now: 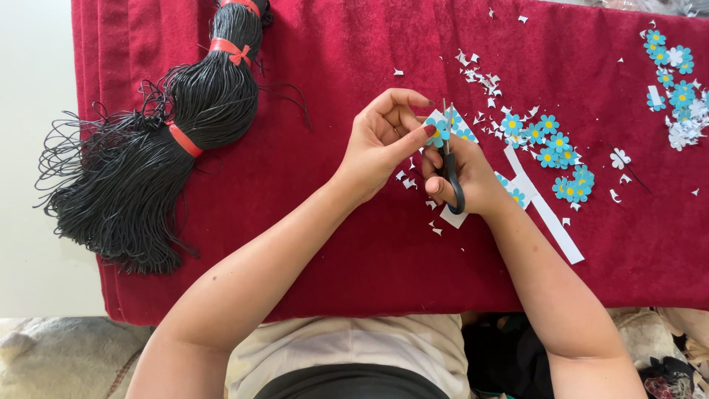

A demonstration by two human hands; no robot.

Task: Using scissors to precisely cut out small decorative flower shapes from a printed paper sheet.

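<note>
Nearest the body, both forearms reach out over a table covered in a dark red cloth [332, 244]. The right hand [465, 177] has its fingers closed through the black handles of a small pair of scissors [449, 166], blades pointing away and set at the edge of a printed paper sheet of blue flowers [452, 127]. The left hand [380, 144] pinches that sheet between thumb and forefinger, the other fingers curled loosely. Just right of the hands lie cut-out blue flowers [557, 155] and white paper strips [550, 218], with small white scraps [480, 77] beyond. Far left, a thick bundle of black cord [148, 162] tied with red bands sprawls across the cloth's edge.
</note>
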